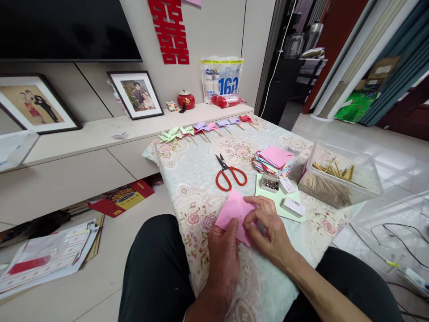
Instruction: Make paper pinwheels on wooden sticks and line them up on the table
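Both hands are on the pink paper (234, 212), which lies on the table (201, 179) just in front of the red scissors (229, 174). Left hand (223, 257) pinches its near-left corner; right hand (268, 228), fingers (256, 221) curled together, presses its right edge.

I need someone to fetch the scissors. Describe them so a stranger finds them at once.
Start at the table with the floral cloth. Near its middle, just beyond the pink paper that both hands are folding, lie the scissors. Their red loop handles mark them out, the only cutting tool there.
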A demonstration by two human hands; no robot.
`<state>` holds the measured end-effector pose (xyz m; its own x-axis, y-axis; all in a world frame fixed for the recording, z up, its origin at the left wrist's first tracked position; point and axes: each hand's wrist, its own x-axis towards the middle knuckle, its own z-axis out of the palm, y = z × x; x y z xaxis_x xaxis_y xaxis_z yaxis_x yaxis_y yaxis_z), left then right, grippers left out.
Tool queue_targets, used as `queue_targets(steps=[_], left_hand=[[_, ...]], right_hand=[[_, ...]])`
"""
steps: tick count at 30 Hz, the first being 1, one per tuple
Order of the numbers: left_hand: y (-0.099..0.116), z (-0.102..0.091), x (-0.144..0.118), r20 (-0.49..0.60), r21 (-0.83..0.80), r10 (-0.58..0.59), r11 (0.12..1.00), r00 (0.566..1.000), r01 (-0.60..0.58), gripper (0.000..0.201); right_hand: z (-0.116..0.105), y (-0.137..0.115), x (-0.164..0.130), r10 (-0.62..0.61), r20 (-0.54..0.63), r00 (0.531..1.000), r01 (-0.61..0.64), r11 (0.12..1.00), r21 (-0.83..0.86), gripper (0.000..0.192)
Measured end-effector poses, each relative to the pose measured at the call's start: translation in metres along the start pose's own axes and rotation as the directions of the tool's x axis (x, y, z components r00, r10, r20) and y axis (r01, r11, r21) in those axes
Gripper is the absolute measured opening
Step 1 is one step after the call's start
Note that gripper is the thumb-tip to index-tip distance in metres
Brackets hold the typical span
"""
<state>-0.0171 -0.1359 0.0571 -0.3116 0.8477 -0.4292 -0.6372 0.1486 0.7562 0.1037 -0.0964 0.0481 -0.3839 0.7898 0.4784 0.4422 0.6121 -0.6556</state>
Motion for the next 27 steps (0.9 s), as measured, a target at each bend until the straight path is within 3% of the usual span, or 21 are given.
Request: queue_targets(steps=[4,8,14,22,27], left_hand=[[0.005,0.0,0.004,-0.047,-0.074,-0.018,0.997,0.999,0.015,0.024],[0.01,0.001,0.01,-0.027,-0.154,0.003,0.988,1.0,-0.007,0.027],[0.01,0.001,0.009,0.007,-0.091,-0.012,0.996,1.0,0.013,0.019],[0.013,-0.003,0.011,0.007,-0.144,-0.034,0.989,0.999,0.035,0.02],[0.015,0.001,0.007,0.017,-0.114,-0.04,0.993,0.999,0.042,0.011]], right_hand=[[-0.008,0.002,0.003,-0.068,-0.007,0.998,0.068,0.998,-0.018,0.015],[-0.01,0.001,0.002,-0.128,0.045,0.991,0.128,0.992,0.003,0.02],[0.0,0.002,-0.001,-0.144,0.068,0.987,0.147,0.988,-0.041,0.02],[0.002,0.008,-0.003,-0.217,0.077,0.973,0.225,0.968,-0.115,0.036],[0.0,0.004,-0.003,-0.253,0.08,0.964,0.26,0.96,-0.101,0.029]])
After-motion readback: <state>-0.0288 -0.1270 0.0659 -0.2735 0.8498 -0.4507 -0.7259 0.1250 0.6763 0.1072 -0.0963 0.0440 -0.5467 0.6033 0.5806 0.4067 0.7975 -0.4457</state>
